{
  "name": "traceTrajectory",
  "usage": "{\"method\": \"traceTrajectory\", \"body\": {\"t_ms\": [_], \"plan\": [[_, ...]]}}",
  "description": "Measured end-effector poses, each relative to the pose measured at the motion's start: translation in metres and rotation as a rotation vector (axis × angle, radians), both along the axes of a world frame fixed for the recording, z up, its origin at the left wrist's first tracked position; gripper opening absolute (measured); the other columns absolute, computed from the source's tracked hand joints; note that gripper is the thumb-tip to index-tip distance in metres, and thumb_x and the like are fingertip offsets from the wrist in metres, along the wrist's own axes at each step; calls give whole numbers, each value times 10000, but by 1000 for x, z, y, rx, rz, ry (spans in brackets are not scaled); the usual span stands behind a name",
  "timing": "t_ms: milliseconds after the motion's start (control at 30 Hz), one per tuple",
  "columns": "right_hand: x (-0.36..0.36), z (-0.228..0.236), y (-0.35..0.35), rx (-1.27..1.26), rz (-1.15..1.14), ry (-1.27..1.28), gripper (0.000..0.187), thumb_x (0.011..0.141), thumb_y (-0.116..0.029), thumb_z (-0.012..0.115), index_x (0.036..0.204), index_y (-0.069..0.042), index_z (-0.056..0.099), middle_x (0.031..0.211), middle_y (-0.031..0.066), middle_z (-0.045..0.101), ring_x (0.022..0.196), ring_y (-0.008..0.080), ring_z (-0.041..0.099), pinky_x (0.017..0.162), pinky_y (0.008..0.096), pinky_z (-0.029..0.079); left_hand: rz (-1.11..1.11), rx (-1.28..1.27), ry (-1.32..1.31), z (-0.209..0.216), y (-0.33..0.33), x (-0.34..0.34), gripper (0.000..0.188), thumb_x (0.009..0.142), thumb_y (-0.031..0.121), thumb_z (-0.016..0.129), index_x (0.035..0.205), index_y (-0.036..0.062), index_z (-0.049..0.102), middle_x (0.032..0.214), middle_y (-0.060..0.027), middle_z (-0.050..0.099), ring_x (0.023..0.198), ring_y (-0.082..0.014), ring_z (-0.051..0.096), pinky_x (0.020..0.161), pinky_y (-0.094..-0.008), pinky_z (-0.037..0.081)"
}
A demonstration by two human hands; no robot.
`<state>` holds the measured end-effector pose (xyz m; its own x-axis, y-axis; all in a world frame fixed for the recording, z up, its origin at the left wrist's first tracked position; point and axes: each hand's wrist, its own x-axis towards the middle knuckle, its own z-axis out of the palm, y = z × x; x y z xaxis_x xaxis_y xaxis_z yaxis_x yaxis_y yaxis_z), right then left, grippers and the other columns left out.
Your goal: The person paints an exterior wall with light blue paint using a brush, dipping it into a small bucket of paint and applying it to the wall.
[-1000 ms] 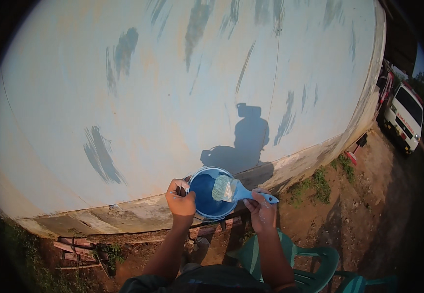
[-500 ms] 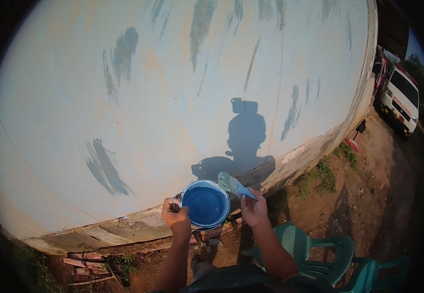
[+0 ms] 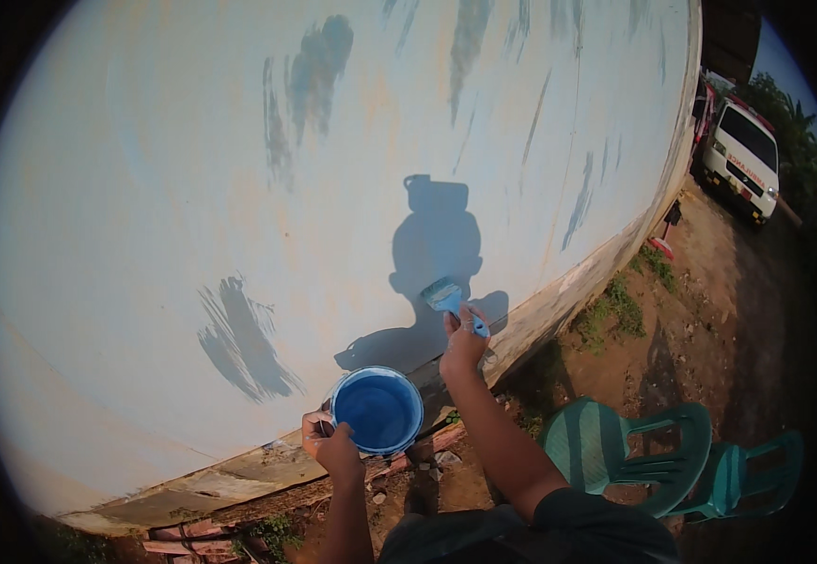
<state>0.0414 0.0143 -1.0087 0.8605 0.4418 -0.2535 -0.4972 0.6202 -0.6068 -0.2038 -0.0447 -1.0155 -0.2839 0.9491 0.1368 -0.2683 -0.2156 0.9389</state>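
Note:
My left hand (image 3: 333,446) grips the rim of a round paint bucket (image 3: 377,410), thumb over its edge; the inside is blue. In my right hand (image 3: 466,340) is a wide paintbrush (image 3: 443,295) with a blue handle, its pale, paint-coated bristles pointing up and left. The brush is up in front of the pale wall (image 3: 352,244), over my shadow; whether the bristles touch the wall I cannot tell. Dark grey-blue brush strokes mark the wall in several patches, one of them a streaky patch (image 3: 244,338) to the left of the bucket.
Green plastic chairs (image 3: 606,446) stand on the dirt ground at the lower right. Broken bricks (image 3: 192,540) lie along the wall's base. Low weeds (image 3: 620,310) grow beside the wall, and a white van (image 3: 742,155) is parked at the far right.
My right hand has carried the brush up and forward, away from the bucket toward the wall. The bucket has shifted slightly left and down in view. The view has turned a little left.

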Motion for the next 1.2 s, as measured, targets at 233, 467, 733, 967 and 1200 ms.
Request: {"method": "traceTrajectory", "body": {"t_ms": [233, 467, 733, 967, 1200], "plan": [[-13, 35, -10, 124, 2, -302, 134, 1021, -90, 612, 1131, -17, 632, 1046, 97, 662, 923, 199, 701, 791, 308, 605, -135, -52, 12, 11, 30, -34, 348, 625, -203, 539, 848, 54, 468, 1007, -121, 633, 1035, -221, 637, 779, -292, 491], [3, -67, 3, -222, -162, -21, 165, 1008, -103, 658, 1129, 8, 656, 1036, 108, 674, 816, 187, 681, 704, 286, 607, -150, 1, 59, -11, 45, -56, 329, 623, -196, 542, 833, 45, 466, 979, -128, 618, 1271, -301, 613, 810, -303, 492], [-40, 106, 22, 10, -143, -259, 99, 1008, -65, 635, 1074, 5, 661, 999, 110, 663, 802, 196, 671, 735, 290, 595, -194, -12, 35, -12, 51, -54, 328, 637, -192, 555, 843, 51, 478, 922, -85, 575, 1076, -224, 644, 765, -263, 472], [-25, 48, 17, 293, 8, -339, 137, 1013, -77, 644, 1107, 23, 639, 1014, 125, 683, 887, 226, 721, 765, 328, 615, -225, -52, 73, -14, 53, -54, 348, 629, -200, 548, 853, 58, 481, 940, -84, 591, 1013, -193, 640, 764, -267, 478], [-11, -133, -4, -239, -121, -11, 118, 1009, -73, 649, 1112, -16, 651, 986, 115, 689, 813, 180, 678, 722, 299, 609, -255, -35, 25, -17, 52, -69, 367, 617, -207, 520, 863, 61, 477, 1024, -123, 651, 890, -156, 613, 675, -250, 448]]}}
